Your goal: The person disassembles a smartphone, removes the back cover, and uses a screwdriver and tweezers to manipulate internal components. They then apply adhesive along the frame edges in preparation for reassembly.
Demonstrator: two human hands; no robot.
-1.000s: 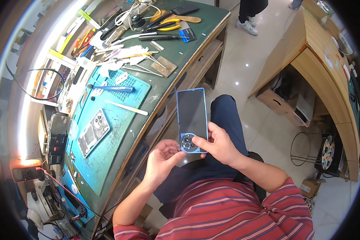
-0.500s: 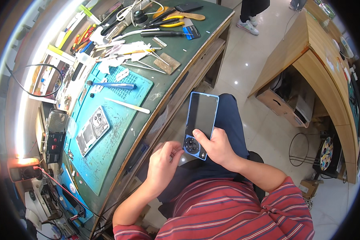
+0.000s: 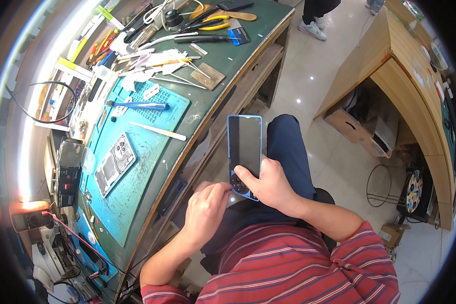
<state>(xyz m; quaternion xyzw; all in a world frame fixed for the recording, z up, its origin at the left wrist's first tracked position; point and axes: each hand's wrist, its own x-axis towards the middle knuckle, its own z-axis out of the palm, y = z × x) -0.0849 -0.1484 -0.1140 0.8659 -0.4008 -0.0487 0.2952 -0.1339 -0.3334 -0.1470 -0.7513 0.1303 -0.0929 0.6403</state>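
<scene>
A dark phone back cover point(image 3: 246, 139) with a blue rim stands nearly upright in the picture, over my lap. Its round camera ring sits at the near end, partly covered by my thumb. My right hand point(image 3: 269, 183) grips the cover from the right side, thumb across its face and the other fingers behind it. At the cover's lower left corner is my left hand point(image 3: 207, 205), with fingers curled and pinched together; whether something small is between the fingertips I cannot make out. An opened phone point(image 3: 115, 164) with its inner parts showing lies on the blue work mat point(image 3: 147, 177).
A blue-handled brush point(image 3: 142, 106) and white tweezers point(image 3: 157, 130) lie on the mat. Pliers point(image 3: 210, 25), a screwdriver point(image 3: 202, 38) and a metal plate point(image 3: 207, 76) occupy the far bench. The bench edge runs along my left. A wooden desk point(image 3: 410, 101) stands to the right.
The back cover has shifted slightly left and turned more upright, and my right hand moved left with it. My left fingers are closed more tightly at its corner.
</scene>
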